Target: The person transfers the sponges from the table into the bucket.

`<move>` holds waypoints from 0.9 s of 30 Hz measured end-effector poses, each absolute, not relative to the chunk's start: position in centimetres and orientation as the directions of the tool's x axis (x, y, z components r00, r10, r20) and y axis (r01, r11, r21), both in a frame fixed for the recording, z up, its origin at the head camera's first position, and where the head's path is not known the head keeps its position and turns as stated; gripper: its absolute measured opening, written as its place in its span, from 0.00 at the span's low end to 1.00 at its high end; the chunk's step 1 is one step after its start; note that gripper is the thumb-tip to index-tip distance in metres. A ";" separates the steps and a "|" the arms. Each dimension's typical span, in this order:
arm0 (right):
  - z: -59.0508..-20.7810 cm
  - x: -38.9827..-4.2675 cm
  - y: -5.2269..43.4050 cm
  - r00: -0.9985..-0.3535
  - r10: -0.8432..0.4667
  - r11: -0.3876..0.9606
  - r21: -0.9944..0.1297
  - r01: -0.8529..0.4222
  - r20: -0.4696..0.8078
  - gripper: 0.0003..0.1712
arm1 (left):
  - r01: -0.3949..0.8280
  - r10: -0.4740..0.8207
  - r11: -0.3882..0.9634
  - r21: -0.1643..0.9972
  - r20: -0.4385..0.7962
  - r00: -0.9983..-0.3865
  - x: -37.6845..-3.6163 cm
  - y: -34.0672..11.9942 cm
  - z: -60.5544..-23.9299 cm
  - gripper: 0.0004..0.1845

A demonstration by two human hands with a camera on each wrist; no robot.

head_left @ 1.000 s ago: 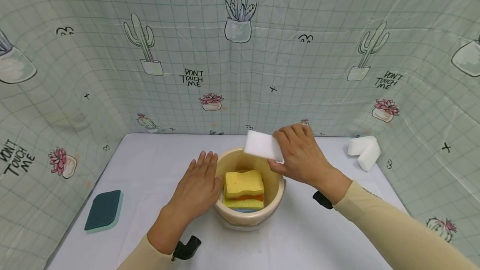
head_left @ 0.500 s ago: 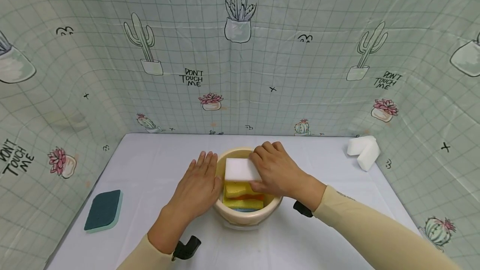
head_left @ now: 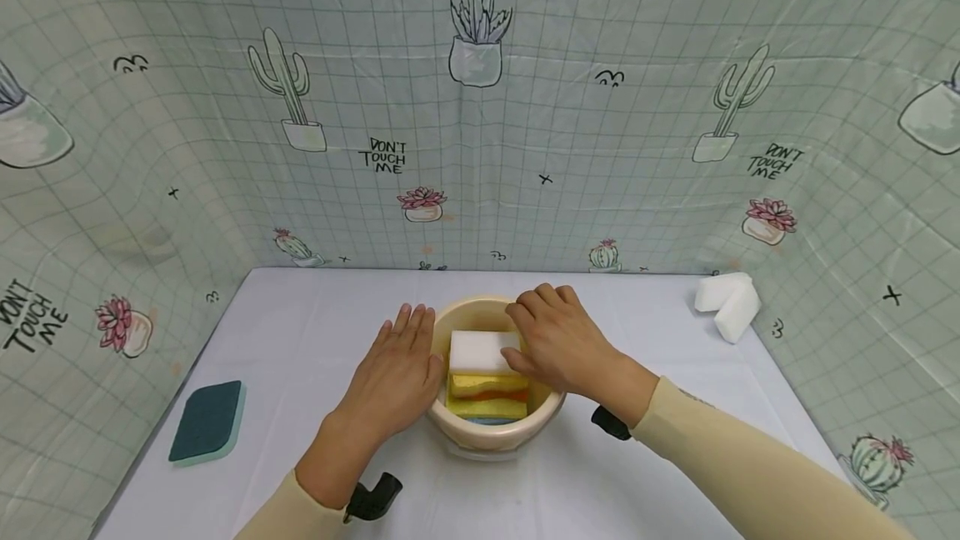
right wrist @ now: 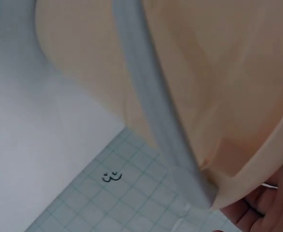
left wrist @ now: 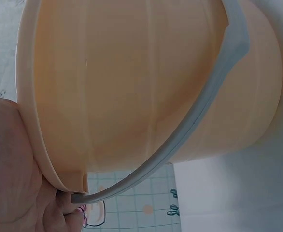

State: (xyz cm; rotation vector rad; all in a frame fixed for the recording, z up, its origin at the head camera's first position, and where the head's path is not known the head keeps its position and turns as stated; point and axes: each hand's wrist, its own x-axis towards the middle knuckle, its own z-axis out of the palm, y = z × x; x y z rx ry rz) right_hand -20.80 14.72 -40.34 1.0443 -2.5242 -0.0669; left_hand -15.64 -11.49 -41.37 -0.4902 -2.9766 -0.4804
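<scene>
- Right hand (head_left: 558, 340): fingers curled, pinching white sponge (head_left: 480, 352) atop yellow sponges (head_left: 487, 386) inside bucket (head_left: 491, 432).
- Left hand (head_left: 393, 373): fingers straight, together, against the bucket wall.
- Risk: an off-centre push may tilt the stack.

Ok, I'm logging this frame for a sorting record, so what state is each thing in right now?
White sponge: in the bucket, atop the yellow one, right hand's fingers on it.
Yellow sponge: stacked in the bucket.
Bucket: upright, handle down.
Left hand: flat against the bucket's side.
Right hand: on the white sponge.
Green sponge: lying flat.
Two white sponges: lying untouched.
</scene>
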 end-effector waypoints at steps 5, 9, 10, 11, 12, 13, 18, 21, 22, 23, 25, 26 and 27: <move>-40.9 -20.0 16.3 -0.701 -0.598 0.781 0.083 -0.619 0.389 0.25 | 0.322 0.298 0.896 0.306 0.121 -0.947 -15.6 -11.4 -41.3 0.33; -41.3 -19.3 17.5 -0.749 -0.558 0.810 0.036 -0.586 0.356 0.28 | 0.319 0.298 0.897 0.305 0.115 -0.948 -15.5 -11.4 -41.2 0.33; -41.5 -19.1 17.7 -0.759 -0.555 0.813 0.026 -0.582 0.339 0.29 | 0.318 0.296 0.898 0.304 0.116 -0.948 -15.5 -11.4 -41.2 0.33; -41.5 -18.9 17.9 -0.768 -0.554 0.814 0.015 -0.581 0.320 0.30 | 0.317 0.295 0.899 0.302 0.117 -0.948 -15.5 -11.4 -41.2 0.33; -41.6 -18.7 18.0 -0.775 -0.555 0.814 0.003 -0.581 0.302 0.31 | 0.316 0.294 0.900 0.300 0.119 -0.949 -15.5 -11.4 -41.2 0.33; -41.7 -18.6 18.1 -0.782 -0.554 0.814 -0.011 -0.581 0.285 0.32 | 0.315 0.293 0.900 0.300 0.120 -0.949 -15.5 -11.4 -41.2 0.33; -42.1 -17.9 18.3 -0.808 -0.542 0.817 -0.080 -0.571 0.230 0.35 | 0.317 0.291 0.899 0.303 0.129 -0.948 -15.5 -11.5 -41.3 0.33; -42.2 -17.3 18.2 -0.824 -0.527 0.822 -0.120 -0.557 0.209 0.37 | 0.317 0.292 0.898 0.305 0.125 -0.948 -15.5 -11.5 -41.5 0.33; -42.1 -17.1 18.1 -0.829 -0.522 0.824 -0.131 -0.551 0.202 0.38 | 0.318 0.293 0.897 0.305 0.127 -0.948 -15.5 -11.5 -41.5 0.33; -42.1 -17.0 18.1 -0.833 -0.517 0.826 -0.140 -0.546 0.198 0.38 | 0.318 0.293 0.898 0.305 0.125 -0.948 -15.5 -11.5 -41.5 0.33; -42.1 -16.7 18.0 -0.836 -0.513 0.827 -0.148 -0.542 0.198 0.38 | 0.316 0.292 0.898 0.305 0.123 -0.949 -15.6 -11.5 -41.6 0.33; -42.1 -16.7 18.0 -0.838 -0.510 0.829 -0.148 -0.539 0.195 0.38 | 0.316 0.291 0.897 0.308 0.125 -0.948 -15.6 -11.5 -41.5 0.33; -42.1 -16.6 18.0 -0.840 -0.507 0.832 -0.146 -0.536 0.192 0.39 | 0.318 0.292 0.895 0.312 0.128 -0.948 -15.6 -11.5 -41.5 0.33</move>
